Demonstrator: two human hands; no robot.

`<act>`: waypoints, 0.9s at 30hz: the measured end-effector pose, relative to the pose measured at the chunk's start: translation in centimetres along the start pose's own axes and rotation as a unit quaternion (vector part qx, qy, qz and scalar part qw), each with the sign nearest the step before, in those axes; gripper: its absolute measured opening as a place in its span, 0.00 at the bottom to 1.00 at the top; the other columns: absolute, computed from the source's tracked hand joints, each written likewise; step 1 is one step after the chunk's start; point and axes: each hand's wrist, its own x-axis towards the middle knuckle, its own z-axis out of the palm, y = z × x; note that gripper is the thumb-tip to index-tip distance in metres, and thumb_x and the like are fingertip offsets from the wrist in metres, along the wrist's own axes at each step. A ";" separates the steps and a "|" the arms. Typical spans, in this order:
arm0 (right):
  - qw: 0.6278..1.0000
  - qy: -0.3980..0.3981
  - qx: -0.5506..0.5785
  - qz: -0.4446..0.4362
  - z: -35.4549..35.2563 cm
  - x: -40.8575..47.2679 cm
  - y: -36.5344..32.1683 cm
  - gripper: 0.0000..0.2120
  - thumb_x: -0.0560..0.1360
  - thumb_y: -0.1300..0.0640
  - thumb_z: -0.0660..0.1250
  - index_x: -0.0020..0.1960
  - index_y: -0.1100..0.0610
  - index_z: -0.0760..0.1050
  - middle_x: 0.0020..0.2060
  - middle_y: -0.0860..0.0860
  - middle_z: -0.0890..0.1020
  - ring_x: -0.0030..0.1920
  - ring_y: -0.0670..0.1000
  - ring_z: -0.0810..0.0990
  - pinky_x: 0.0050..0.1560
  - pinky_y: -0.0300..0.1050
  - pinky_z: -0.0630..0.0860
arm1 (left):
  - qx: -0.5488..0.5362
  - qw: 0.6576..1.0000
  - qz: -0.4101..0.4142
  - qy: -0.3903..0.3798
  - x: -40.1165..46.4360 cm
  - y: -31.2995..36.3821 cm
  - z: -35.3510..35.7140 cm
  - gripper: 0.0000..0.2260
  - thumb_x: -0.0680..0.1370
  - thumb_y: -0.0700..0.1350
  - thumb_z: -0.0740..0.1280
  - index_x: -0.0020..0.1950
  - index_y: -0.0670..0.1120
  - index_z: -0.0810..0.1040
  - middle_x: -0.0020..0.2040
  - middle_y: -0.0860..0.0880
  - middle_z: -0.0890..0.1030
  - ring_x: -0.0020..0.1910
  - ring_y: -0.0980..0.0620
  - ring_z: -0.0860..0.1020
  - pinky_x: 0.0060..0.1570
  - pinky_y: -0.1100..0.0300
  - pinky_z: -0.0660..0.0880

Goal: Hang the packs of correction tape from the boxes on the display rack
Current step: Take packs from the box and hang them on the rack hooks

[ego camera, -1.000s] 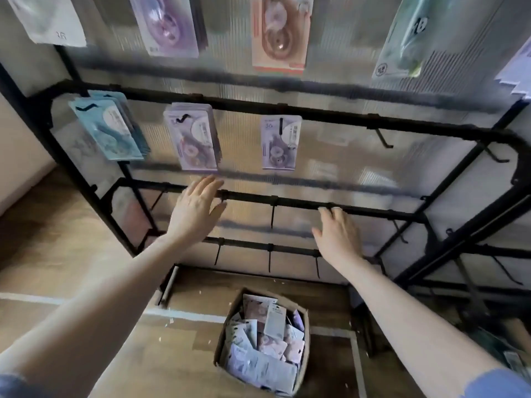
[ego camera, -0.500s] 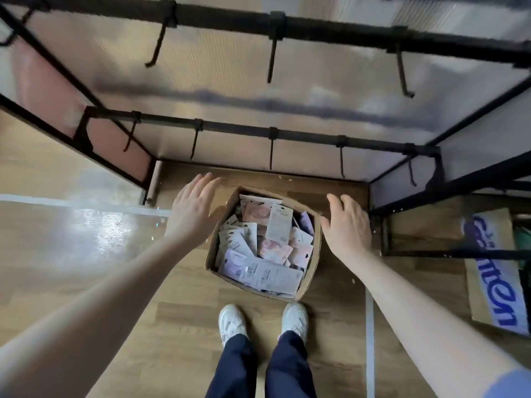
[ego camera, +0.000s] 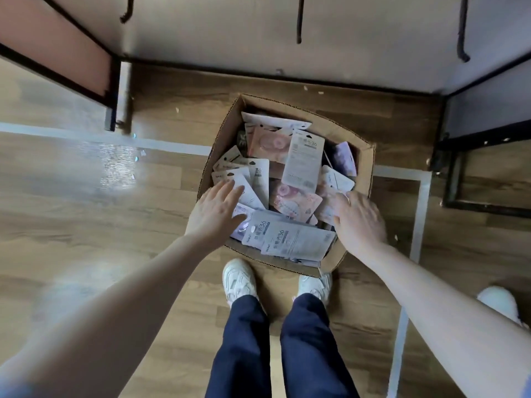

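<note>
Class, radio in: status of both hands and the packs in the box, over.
Left hand open, fingers over packs at box left side. Right hand open on packs at right side. Nothing gripped yet. No obstruction, rack hooks above bare.

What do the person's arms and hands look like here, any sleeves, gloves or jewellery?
Both forearms are bare. A blue sleeve edge shows at the lower frame corners on each arm. The left hand and right hand wear no gloves; no rings or watch are visible.
</note>
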 end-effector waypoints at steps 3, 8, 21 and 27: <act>0.999 -0.039 -0.018 -0.016 1.9 0.2 0.1 0.22 0.79 0.57 0.57 0.72 0.56 0.60 0.67 0.57 0.69 0.67 0.57 0.67 0.66 0.49 0.64 | 0.027 0.998 0.019 -0.054 0.5 -0.4 2.1 0.29 0.78 0.51 0.62 0.76 0.50 0.53 0.77 0.49 0.53 0.75 0.50 0.51 0.72 0.56 0.51; 0.994 -0.103 -0.027 -0.026 4.4 0.4 0.3 0.22 0.78 0.60 0.59 0.71 0.54 0.61 0.64 0.55 0.71 0.63 0.56 0.71 0.62 0.48 0.69 | 0.038 0.992 0.017 -0.116 1.3 -1.0 4.3 0.28 0.77 0.50 0.65 0.74 0.51 0.57 0.75 0.49 0.57 0.71 0.46 0.61 0.66 0.53 0.63; 0.989 -0.145 -0.011 -0.020 6.0 0.8 -0.1 0.07 0.76 0.58 0.63 0.53 0.56 0.75 0.50 0.54 0.77 0.53 0.54 0.74 0.49 0.46 0.69 | -0.017 0.991 0.109 -0.075 2.4 -1.2 5.4 0.28 0.73 0.34 0.63 0.72 0.50 0.63 0.65 0.49 0.71 0.61 0.47 0.71 0.51 0.54 0.73; 0.984 -0.174 0.027 -0.027 5.0 0.2 0.5 0.03 0.77 0.56 0.61 0.47 0.55 0.68 0.40 0.53 0.77 0.41 0.54 0.74 0.36 0.45 0.68 | -0.188 0.968 -0.006 -0.167 2.2 -0.2 4.2 0.17 0.75 0.44 0.65 0.64 0.49 0.72 0.47 0.52 0.76 0.48 0.51 0.77 0.50 0.56 0.74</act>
